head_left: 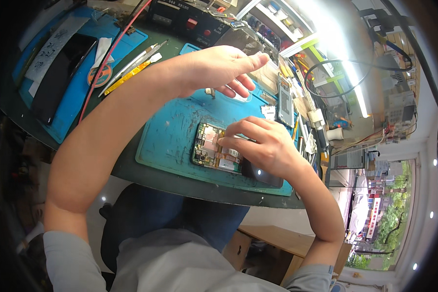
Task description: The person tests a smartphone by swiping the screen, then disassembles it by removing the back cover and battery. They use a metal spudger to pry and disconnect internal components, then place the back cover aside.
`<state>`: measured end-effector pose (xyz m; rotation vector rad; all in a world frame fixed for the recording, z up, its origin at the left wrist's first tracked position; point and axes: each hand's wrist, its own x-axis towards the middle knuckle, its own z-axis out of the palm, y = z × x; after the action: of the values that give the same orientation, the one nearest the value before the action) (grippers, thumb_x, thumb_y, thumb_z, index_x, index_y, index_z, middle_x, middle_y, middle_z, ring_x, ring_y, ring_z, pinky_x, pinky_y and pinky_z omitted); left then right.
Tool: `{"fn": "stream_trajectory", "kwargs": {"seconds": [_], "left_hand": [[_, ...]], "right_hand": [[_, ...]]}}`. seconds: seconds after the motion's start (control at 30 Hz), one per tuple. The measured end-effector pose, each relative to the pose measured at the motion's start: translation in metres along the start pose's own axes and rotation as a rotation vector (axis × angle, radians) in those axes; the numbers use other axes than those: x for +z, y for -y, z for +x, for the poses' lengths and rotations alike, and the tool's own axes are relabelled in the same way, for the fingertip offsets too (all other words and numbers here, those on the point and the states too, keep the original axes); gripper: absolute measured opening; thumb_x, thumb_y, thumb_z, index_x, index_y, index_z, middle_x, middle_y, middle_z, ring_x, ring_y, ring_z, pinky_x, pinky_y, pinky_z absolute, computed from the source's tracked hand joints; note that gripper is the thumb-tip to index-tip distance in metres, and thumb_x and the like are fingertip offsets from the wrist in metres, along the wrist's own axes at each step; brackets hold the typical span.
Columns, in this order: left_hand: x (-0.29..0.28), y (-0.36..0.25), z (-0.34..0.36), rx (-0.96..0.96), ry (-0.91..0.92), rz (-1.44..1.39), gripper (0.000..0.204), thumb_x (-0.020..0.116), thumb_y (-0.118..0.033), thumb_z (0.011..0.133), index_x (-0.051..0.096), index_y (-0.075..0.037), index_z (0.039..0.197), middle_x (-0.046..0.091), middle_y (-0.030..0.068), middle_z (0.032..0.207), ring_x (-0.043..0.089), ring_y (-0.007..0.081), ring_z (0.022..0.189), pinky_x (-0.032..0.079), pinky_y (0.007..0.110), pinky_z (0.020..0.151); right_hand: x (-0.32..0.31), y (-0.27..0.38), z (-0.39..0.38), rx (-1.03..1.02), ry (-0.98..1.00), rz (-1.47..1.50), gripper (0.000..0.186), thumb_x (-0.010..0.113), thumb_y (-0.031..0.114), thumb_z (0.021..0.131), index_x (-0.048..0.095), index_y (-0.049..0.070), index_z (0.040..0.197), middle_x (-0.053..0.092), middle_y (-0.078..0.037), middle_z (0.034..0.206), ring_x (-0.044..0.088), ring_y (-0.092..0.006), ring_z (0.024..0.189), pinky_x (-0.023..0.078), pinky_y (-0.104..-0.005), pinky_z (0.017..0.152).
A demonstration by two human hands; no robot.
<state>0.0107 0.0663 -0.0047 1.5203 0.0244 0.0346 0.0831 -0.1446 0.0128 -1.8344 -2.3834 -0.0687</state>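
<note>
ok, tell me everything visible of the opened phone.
The opened phone lies flat on the blue mat, insides up. Its left end shows a circuit board with small parts around a copper-coloured, metallic-looking plate; its middle holds a silvery section. The right hand covers part of it, fingertips on or just above it. A dark glossy panel sits at its right; attachment unclear.

This is an electronics repair workshop: on the dark green bench (pixel 126 166), a blue work mat (pixel 163 141) carries an opened smartphone (pixel 210 138), its inner components bare. Slender hand tools (pixel 129 74) and a small reel (pixel 100 76) lie left; black equipment (pixel 192 24) with red controls and crowded shelves (pixel 277 22) stand far, a bright tube light (pixel 358 92) to the right.
</note>
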Motion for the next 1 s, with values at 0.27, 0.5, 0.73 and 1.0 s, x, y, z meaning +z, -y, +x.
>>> {"fn": "stream_trajectory", "kwargs": {"seconds": [0.27, 0.5, 0.73, 1.0], "left_hand": [[0.002, 0.002, 0.000, 0.037, -0.006, 0.067, 0.070, 0.050, -0.061, 0.099, 0.055, 0.003, 0.127, 0.068, 0.0154, 0.112, 0.066, 0.0199, 0.102, 0.053, 0.032, 0.088], [0.003, 0.006, 0.001, 0.028, -0.018, 0.117, 0.062, 0.053, -0.059, 0.098, 0.062, -0.002, 0.119, 0.069, 0.0122, 0.109, 0.066, 0.0173, 0.098, 0.052, 0.030, 0.086], [0.001, 0.006, 0.000, 0.022, 0.010, 0.150, 0.057, 0.055, -0.055, 0.099, 0.061, -0.004, 0.122, 0.069, 0.0105, 0.111, 0.066, 0.0166, 0.100, 0.051, 0.030, 0.087], [-0.002, 0.008, -0.001, 0.025, 0.058, 0.184, 0.055, 0.056, -0.053, 0.099, 0.061, -0.005, 0.124, 0.068, 0.0081, 0.112, 0.065, 0.0151, 0.100, 0.049, 0.031, 0.088]], "right_hand": [[-0.007, -0.005, 0.004, -0.056, 0.105, -0.060, 0.020, 0.064, 0.013, 0.082, 0.068, 0.015, 0.102, 0.062, -0.001, 0.098, 0.064, -0.0188, 0.090, 0.052, -0.0346, 0.074], [-0.016, -0.008, 0.020, -0.170, 0.173, -0.094, 0.009, 0.064, 0.016, 0.082, 0.065, 0.013, 0.090, 0.059, -0.002, 0.086, 0.063, -0.0199, 0.080, 0.053, -0.0355, 0.073], [-0.022, -0.005, 0.034, -0.201, 0.292, -0.153, 0.020, 0.068, 0.015, 0.079, 0.066, 0.017, 0.099, 0.058, 0.000, 0.083, 0.062, -0.0218, 0.071, 0.052, -0.0337, 0.063], [-0.017, -0.006, 0.036, -0.226, 0.267, -0.122, 0.019, 0.066, 0.015, 0.081, 0.064, 0.016, 0.100, 0.057, -0.001, 0.083, 0.062, -0.0224, 0.073, 0.052, -0.0345, 0.063]]}}
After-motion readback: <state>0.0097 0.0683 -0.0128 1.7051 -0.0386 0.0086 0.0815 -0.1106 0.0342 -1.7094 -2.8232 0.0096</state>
